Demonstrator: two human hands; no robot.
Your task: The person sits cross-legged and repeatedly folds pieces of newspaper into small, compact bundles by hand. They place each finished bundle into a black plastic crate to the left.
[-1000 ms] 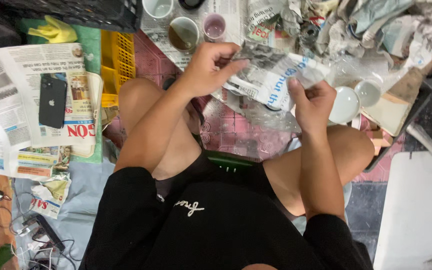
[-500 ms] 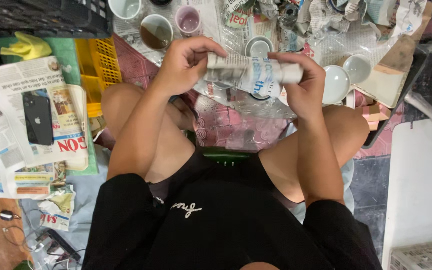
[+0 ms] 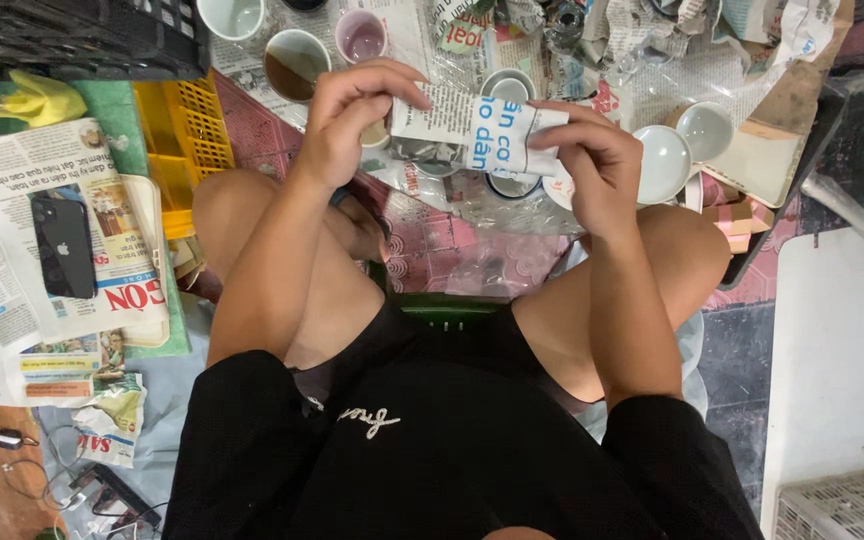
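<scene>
Newsprint covered a small bundle (image 3: 477,130) that the person held out above their knees, over a floor littered with cups and paper. The left hand (image 3: 352,115) gripped the bundle's left end, thumb and fingers curled around it. The right hand (image 3: 592,165) closed over the right end, fingers bent across the top. What lay inside the wrapping could not be told. Just beyond the bundle sat a white bowl (image 3: 664,162), and farther off a brown-stained cup (image 3: 294,62) and a lilac cup (image 3: 360,35). To the left, a black phone (image 3: 62,245) lay on a spread newspaper (image 3: 102,250), beside a yellow crate (image 3: 187,135). A green stool (image 3: 447,308) showed between the thighs.
</scene>
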